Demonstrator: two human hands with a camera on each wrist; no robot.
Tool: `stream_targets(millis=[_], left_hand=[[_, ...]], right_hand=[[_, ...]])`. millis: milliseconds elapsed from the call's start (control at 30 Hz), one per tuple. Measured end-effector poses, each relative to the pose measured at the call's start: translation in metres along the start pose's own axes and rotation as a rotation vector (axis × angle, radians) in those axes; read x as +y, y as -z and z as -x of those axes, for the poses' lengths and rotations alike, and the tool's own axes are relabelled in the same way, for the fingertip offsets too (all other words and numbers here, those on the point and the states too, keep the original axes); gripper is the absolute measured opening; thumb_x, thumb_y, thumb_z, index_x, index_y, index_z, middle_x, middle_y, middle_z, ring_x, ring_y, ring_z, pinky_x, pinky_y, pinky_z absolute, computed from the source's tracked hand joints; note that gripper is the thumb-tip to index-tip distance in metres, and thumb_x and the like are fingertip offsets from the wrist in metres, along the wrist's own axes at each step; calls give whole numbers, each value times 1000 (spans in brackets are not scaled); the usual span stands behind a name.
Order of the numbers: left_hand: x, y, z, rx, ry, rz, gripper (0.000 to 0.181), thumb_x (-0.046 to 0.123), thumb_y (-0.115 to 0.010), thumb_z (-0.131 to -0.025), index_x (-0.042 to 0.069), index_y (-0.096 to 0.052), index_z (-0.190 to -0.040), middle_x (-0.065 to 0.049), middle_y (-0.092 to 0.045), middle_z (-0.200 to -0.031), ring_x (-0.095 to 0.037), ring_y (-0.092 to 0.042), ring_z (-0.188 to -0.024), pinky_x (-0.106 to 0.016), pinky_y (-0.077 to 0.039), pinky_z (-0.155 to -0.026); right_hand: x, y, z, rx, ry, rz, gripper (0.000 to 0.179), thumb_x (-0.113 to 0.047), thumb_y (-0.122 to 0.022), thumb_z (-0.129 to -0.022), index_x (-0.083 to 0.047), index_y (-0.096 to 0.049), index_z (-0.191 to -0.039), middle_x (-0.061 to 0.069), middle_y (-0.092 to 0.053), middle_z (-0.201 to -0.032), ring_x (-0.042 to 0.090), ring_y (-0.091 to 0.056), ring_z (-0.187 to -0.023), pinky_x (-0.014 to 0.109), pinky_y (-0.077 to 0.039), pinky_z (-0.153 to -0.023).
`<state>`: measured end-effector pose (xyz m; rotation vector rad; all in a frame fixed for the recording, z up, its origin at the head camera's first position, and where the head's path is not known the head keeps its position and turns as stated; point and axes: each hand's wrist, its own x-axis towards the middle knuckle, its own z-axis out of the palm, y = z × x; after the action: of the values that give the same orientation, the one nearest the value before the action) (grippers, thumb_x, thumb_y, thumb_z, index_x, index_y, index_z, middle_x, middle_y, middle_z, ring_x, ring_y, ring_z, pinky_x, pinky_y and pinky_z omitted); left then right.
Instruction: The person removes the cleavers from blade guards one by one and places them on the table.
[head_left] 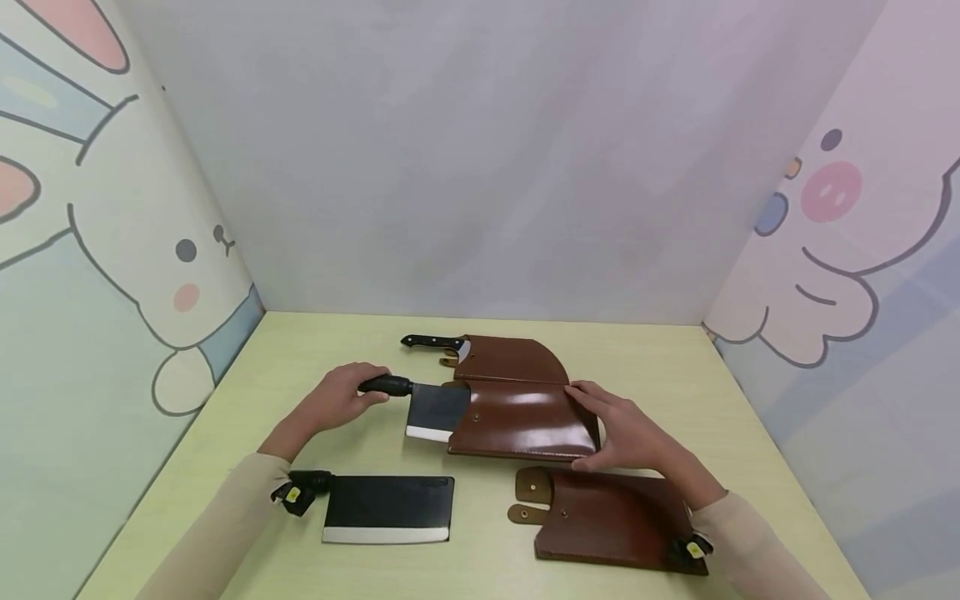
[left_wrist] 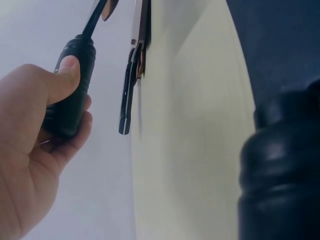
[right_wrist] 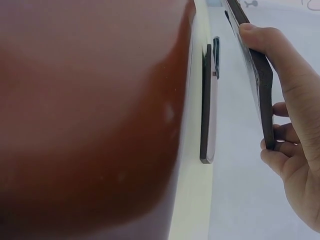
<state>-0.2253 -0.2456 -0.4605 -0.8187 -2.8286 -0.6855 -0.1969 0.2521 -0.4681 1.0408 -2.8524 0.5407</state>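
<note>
My left hand (head_left: 345, 400) grips the ridged black handle (left_wrist: 72, 102) of a cleaver (head_left: 437, 410), thumb along its side. The front part of that blade is hidden inside a glossy brown leather sheath (head_left: 528, 417); the dark rear part and white cutting edge show outside the sheath's left opening. At the sheath's right end, my right hand (head_left: 626, 433) holds it with thumb and fingers spread across the two corners. In the right wrist view, the held sheath (right_wrist: 266, 95) appears edge-on, raised off the table.
Behind, a black-handled knife (head_left: 435, 342) sits in another brown sheath (head_left: 510, 358). A second cleaver (head_left: 388, 504) lies at the front left of the pale yellow table (head_left: 667, 358). Another brown sheath (head_left: 611, 521), with strap tabs, lies at the front right, under my right forearm.
</note>
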Motion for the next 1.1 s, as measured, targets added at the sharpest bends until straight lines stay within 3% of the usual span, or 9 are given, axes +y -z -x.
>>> stream_targets(millis=[400,867,1100], left_hand=[[0,4,2,-13,16,12,34,20,-77,-92,6,-70,-123,-9,-72,-112,-20,-63,-90,-43,-49,-77],[-8,7,8,-5,14,5,36,19,-78,-92,4,-70,-123,-12,-72,-114,-22,-65,-92,-45,-51,-78],[-14,8,9,-12,15,12,35,20,-77,-93,5,-70,-123,-9,-72,-112,-20,-63,-90,-44,-50,-78]], right_hand=[[0,2,2,-11,-6,-15,112,-69,-83,-71,-11,-41,-157,14,-43,-156,34,-59,-127,49,-55,-92],[6,3,6,-14,-37,-33,112,-62,-90,-67,-14,-42,-157,13,-43,-157,35,-59,-127,52,-55,-92],[8,5,11,10,-12,-22,111,-62,-89,-68,-14,-43,-156,14,-44,-156,36,-60,-126,51,-56,-90]])
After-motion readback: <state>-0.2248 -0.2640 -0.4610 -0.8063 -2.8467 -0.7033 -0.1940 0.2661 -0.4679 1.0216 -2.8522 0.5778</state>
